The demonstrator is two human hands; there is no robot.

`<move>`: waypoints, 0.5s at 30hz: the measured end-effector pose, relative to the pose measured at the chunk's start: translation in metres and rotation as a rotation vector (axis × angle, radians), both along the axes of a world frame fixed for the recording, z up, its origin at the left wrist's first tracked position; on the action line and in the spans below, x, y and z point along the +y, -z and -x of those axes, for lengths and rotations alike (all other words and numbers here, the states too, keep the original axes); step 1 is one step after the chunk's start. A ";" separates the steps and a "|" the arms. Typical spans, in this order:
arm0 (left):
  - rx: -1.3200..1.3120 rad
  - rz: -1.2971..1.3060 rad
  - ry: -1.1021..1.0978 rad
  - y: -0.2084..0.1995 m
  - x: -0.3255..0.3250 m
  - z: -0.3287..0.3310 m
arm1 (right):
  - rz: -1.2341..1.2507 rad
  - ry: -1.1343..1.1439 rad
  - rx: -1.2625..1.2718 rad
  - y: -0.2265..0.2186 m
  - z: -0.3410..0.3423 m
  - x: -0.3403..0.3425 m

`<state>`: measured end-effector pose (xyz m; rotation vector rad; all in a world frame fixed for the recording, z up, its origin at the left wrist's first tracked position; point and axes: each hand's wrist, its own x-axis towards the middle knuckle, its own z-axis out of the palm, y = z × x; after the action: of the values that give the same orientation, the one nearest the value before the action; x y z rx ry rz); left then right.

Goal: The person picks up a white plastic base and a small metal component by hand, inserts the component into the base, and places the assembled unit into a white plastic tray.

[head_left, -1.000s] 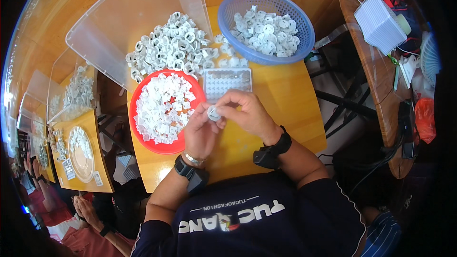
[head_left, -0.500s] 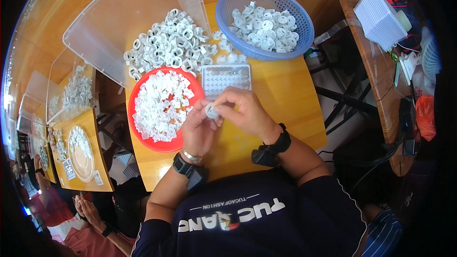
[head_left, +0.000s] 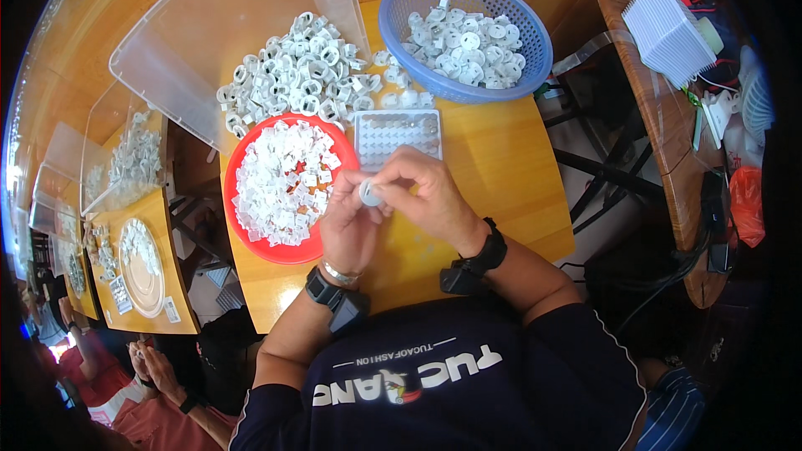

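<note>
Between my two hands, above the yellow table, is a small round white plastic part (head_left: 368,194). My left hand (head_left: 344,217) grips it from the left. The thumb and forefinger of my right hand (head_left: 422,192) pinch at its right side; anything smaller between them is hidden. Just left of my hands lies a red plate (head_left: 321,249) heaped with small white square pieces (head_left: 280,188). Beyond my fingers stands a clear plastic tray (head_left: 397,135) with rows of small pockets, some of them holding small metallic pieces.
Ring-shaped white parts (head_left: 301,71) lie piled before a tipped translucent bin (head_left: 225,25). A blue basket (head_left: 464,92) of white parts stands at the far right of the table (head_left: 518,167). At left, a co-worker's hands (head_left: 159,372) are near another table (head_left: 184,301).
The round part has turned slightly in my fingers, and both hands have barely shifted. At left, the co-worker's hands have moved a little.
</note>
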<state>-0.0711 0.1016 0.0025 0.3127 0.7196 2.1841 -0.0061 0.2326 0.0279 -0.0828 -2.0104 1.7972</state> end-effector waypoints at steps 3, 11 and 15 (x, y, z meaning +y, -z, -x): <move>0.004 0.018 -0.013 0.001 0.000 -0.001 | 0.111 -0.020 -0.021 -0.001 0.000 -0.002; 0.052 0.019 -0.014 0.005 -0.002 0.000 | 0.371 -0.123 -0.158 0.000 0.001 0.004; 0.069 0.025 -0.008 0.002 -0.001 -0.001 | 0.407 -0.139 -0.155 -0.003 0.000 0.004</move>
<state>-0.0699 0.1002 0.0009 0.3740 0.7865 2.1786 -0.0060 0.2370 0.0305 -0.2164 -1.7533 2.3321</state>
